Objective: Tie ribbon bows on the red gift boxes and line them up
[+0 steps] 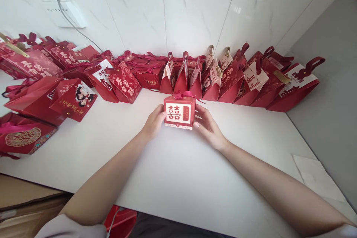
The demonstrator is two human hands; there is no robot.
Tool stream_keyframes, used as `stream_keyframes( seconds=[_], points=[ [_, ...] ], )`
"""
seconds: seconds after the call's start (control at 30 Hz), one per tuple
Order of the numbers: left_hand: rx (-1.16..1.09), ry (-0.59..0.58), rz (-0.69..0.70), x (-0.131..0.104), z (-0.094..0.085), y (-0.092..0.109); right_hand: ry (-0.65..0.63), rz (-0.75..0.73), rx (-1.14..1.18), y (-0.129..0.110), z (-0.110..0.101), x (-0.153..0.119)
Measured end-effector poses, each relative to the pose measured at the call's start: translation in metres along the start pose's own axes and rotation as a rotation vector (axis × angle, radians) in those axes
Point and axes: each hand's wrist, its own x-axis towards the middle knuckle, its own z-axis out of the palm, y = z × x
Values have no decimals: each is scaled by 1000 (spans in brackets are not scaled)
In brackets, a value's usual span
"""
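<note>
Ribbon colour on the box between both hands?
Magenta-pink ribbon, best seen in the head view.

The small ribboned box (179,113) is red, its white front panel printed with red characters (its bow is magenta). The desk (178,178) is plain white; grey veins streak the white wall (139,3).

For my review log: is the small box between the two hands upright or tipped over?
Upright: the box shows its printed front to the camera, with the ribbon bow on top.
</note>
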Motion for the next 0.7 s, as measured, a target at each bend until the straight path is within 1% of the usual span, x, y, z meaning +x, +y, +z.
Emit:
stream_keyframes(
  seconds=[0.1, 0.2, 0.27, 0.37, 0.5, 0.57, 0.63, 0.7],
  points=[
    [22, 124, -34, 7, -9, -7, 113, -53, 9, -1, -2, -2],
    [1, 184, -118, 12, -17, -9, 186, -36, 24, -3, -3, -3],
    [-62, 196, -171, 14, -20, -6, 212, -7, 32, -3, -2, -3],
    [-120, 187, -181, 13, -21, 0, 229, 19, 51, -1, -2, -2],
    [-80, 104, -131, 6, -20, 14, 218, 48, 38, 4, -1, 0],
    [-9, 27, -118, 0, -20, 23, 171, 89, 26, 5, 0, 1],
    [60, -74, -171, -6, -21, 32, 95, 127, 30, 4, 1, 0],
    [95, -148, -247, -10, -22, 40, 14, 145, 76, 3, 2, 0]
  ],
)
